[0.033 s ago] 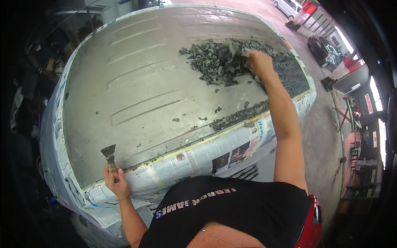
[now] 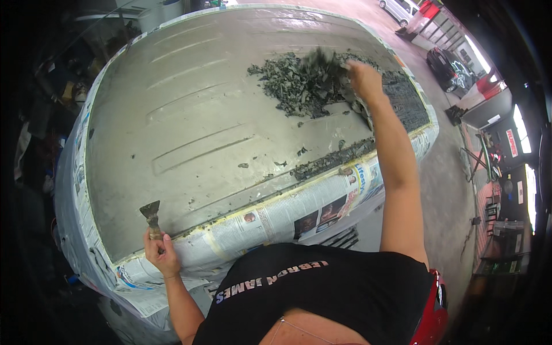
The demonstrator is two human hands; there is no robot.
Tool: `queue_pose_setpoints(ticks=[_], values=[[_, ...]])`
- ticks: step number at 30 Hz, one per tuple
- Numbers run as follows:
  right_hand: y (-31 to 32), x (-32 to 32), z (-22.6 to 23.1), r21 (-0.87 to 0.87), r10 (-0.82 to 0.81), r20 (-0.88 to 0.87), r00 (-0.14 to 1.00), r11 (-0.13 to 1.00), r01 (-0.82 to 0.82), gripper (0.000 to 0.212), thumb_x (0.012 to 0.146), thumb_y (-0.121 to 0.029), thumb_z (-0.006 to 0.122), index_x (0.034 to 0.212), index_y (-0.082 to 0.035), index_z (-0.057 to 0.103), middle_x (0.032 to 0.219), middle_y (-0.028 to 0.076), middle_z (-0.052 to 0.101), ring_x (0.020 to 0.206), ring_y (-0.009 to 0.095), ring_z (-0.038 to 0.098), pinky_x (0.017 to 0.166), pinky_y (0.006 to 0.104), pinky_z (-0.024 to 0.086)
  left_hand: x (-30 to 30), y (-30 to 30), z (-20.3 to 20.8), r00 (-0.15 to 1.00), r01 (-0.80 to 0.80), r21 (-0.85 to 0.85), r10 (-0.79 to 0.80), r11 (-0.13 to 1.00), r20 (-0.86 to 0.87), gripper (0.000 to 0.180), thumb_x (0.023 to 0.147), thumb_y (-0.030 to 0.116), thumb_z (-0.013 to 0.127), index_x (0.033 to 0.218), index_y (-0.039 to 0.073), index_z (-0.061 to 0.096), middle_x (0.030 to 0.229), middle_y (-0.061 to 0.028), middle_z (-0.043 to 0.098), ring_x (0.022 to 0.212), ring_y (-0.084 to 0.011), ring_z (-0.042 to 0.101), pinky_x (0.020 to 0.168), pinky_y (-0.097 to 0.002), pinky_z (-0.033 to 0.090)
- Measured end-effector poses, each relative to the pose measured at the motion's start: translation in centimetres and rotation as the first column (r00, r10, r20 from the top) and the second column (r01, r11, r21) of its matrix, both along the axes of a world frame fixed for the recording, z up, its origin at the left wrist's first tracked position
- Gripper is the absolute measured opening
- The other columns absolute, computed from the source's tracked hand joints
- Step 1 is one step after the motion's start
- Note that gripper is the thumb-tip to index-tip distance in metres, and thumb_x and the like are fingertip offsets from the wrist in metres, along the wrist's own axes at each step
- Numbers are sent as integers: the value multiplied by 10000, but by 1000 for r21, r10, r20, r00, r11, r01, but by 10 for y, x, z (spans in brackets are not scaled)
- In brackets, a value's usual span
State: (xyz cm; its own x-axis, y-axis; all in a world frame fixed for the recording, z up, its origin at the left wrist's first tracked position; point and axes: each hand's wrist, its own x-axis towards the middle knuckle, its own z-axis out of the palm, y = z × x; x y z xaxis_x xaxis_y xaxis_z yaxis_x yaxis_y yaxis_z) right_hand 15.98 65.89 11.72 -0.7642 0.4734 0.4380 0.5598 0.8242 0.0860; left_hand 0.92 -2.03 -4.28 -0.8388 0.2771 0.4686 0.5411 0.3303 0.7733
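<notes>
My left hand is closed round the handle of a scraper, its flat, dirty blade pointing up over the near left corner of a grey ribbed vehicle roof. Farther off to the right, my right hand is curled at the edge of a heap of dark paint flakes. Just left of its fingers a dark, smeared shape is in motion; whether this is a tool or a clump of flakes cannot be made out. Bare metal shows across most of the roof.
Newspaper and yellowish tape mask the roof's edges. Dark unscraped coating remains at the right end, and a strip of flakes runs along the near edge. A black car and a silver van stand beyond at the right.
My right hand has shifted very slightly right, and the smeared shape beside it looks darker and different in outline. My left hand and the scraper stay put.
</notes>
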Motion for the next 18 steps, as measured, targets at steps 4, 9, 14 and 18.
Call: queue_pose_setpoints(ticks=[4, 9, 14, 18], values=[[-18, 1, 18, -4, 25, -2, 1000, 1000, -25, 212, 924, -126, 623, 1117, -177, 694, 1019, 126, 729, 916, 360, 710, 733, 492, 575, -1, 0, -9, 1000, -20, 23, 19, 1000, 16, 334, 906, 5, 674, 681, 23, 427, 1265, -250, 625, 847, -242, 653, 788, -349, 527], [-98, 29, -38, 106, 205, 218, 954, 967, -232, 214, 890, -104, 629, 1084, -186, 669, 903, 30, 630, 877, 241, 679, 680, 417, 577, 0, 0, -8, 999, -1, 22, 0, 1000, 34, 331, 913, 15, 676, 687, 19, 433, 1271, -253, 620, 858, -236, 653, 785, -346, 525], [-134, 32, -72, 137, 264, 270, 926, 941, -309, 254, 863, -106, 625, 1111, -157, 635, 936, 18, 632, 911, 225, 654, 744, 384, 555, -2, 0, -7, 1000, 13, 17, -13, 1000, 16, 329, 912, 14, 675, 685, 23, 437, 1275, -253, 618, 874, -236, 651, 789, -338, 520], [-106, 24, -77, 134, 184, 298, 937, 963, -232, 244, 872, -107, 612, 1107, -169, 635, 945, 10, 634, 913, 220, 655, 767, 380, 549, -2, 1, -7, 1000, 6, 34, -6, 999, 5, 330, 906, 17, 684, 680, 25, 443, 1277, -254, 618, 869, -230, 653, 779, -328, 517]])
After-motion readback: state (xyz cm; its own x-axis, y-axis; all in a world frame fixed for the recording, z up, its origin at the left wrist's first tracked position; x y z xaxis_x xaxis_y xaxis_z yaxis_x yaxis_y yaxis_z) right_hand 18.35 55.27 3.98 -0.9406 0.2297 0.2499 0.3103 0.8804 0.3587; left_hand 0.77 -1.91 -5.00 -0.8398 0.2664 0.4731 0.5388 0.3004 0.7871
